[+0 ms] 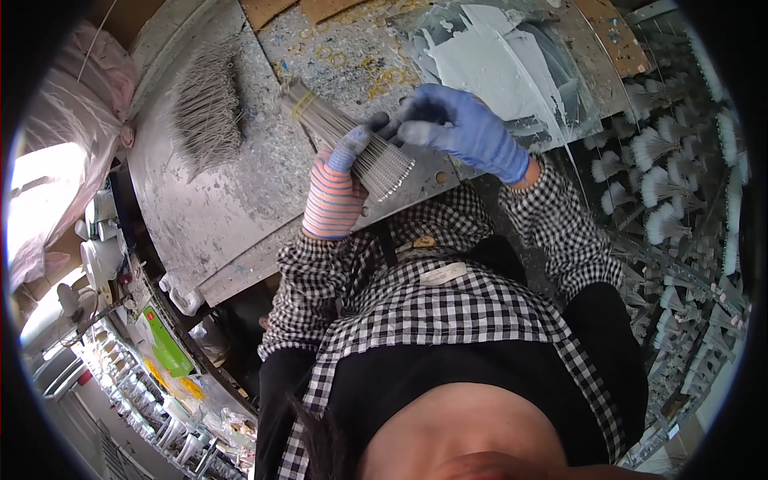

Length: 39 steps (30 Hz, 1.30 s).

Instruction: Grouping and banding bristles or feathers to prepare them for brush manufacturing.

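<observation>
My left hand (334, 192), in a pink-and-blue striped glove with grey coating, is closed around a bundle of thin grey wires (384, 171). A yellow rubber band (302, 104) circles the bundle's far end; the near ends fan out, with small pale tips. My right hand (468, 132), in a blue glove, is beside the bundle's right side, close to the left fingertips. Its thumb and fingers are curled together, and whatever lies between them is hidden. On the left of the metal-topped table (200, 232) lies a loose pile of similar wires (206, 108).
Yellow rubber bands (384, 80) are scattered at the table's far middle. White paste (500, 68) is spread over a plate at the far right. Racks of white, fan-shaped bundles (668, 176) stand on the right. A pink plastic bag (80, 88) hangs at the left.
</observation>
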Available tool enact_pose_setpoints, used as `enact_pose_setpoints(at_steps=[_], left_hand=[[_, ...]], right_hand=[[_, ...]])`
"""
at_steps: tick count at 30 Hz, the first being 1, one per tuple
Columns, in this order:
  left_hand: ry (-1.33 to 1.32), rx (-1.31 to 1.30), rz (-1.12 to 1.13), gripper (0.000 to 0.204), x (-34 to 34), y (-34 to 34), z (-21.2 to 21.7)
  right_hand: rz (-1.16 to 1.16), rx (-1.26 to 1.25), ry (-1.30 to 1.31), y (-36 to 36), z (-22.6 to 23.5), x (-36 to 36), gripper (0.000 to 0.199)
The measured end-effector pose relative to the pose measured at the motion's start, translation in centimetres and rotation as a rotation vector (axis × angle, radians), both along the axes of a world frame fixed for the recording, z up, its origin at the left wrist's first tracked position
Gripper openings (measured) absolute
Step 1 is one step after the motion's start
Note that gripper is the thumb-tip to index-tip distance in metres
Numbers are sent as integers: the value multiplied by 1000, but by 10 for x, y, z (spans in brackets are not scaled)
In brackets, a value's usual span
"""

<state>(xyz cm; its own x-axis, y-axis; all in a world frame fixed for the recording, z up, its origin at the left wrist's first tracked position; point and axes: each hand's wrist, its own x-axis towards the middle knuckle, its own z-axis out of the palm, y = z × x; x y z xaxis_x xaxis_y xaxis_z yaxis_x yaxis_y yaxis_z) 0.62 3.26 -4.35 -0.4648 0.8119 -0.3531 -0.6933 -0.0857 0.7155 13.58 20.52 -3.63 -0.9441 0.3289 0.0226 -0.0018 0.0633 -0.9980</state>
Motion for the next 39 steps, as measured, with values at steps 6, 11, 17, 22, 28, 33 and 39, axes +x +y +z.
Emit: enact_pose_setpoints(at_steps=[6, 11, 17, 22, 28, 33, 39], left_hand=[[142, -72, -120, 39, -11, 1, 5], [156, -94, -247, 48, -20, 1, -3], [140, -25, -267, 55, -21, 2, -4], [164, -30, -267, 61, -18, 2, 1], [129, -11, -248, 67, -21, 2, -5], [210, -16, -251, 74, -27, 2, -13], [190, -23, -249, 71, -23, 1, -7]], right_hand=[[167, 183, -237, 0, 12, -21, 38], [229, 164, -233, 2, -1, -21, 35], [220, 182, -186, 0, -7, -16, 35], [170, 274, -162, -5, -7, -13, 38], [85, 403, -141, -14, -5, -12, 42], [48, 499, -107, -18, -7, -10, 38], [19, 523, -45, -17, -11, -9, 34]])
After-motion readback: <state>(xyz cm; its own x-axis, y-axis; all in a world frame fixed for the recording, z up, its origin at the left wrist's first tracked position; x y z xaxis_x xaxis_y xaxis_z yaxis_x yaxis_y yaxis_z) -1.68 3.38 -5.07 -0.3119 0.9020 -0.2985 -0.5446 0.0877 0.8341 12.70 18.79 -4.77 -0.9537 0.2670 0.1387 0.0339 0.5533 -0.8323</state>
